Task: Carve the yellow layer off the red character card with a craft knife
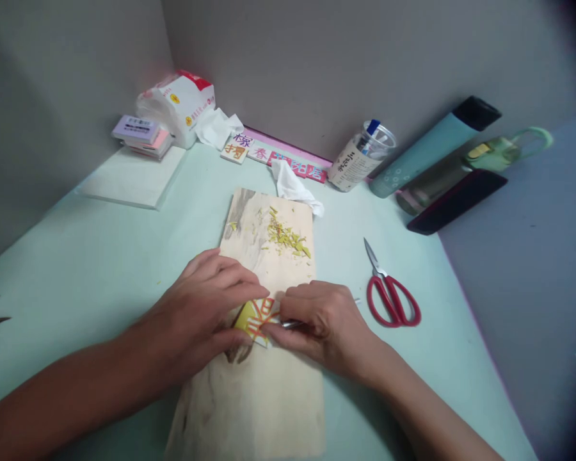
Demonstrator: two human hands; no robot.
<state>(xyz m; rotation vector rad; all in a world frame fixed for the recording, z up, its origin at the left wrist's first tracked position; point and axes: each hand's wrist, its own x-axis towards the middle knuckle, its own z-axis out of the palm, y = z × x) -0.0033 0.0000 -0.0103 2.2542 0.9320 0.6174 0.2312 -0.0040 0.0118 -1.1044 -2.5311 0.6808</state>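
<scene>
My left hand [211, 298] is closed around a small yellow rubber carving block [246, 318], thumb at its near edge and fingers at the far edge. Orange character strokes and pale cut areas show on its top. From the right, my right hand [329, 320] grips a slim silver carving tool [292, 324]; its tip is hidden by my fingers at the block, and its back end pokes out behind the hand. Both hands rest over a wooden board [278, 403]. Yellow shavings [288, 238] lie scattered on the board's far part.
Red-handled scissors [392, 299] lie right of the board. Behind it are a crumpled tissue [295, 189], several small character tiles [288, 163] and a plastic cup [360, 160] with pens. Bottles [427, 150] stand back right; a tissue pack [187, 102] and stacked blocks [141, 134] back left.
</scene>
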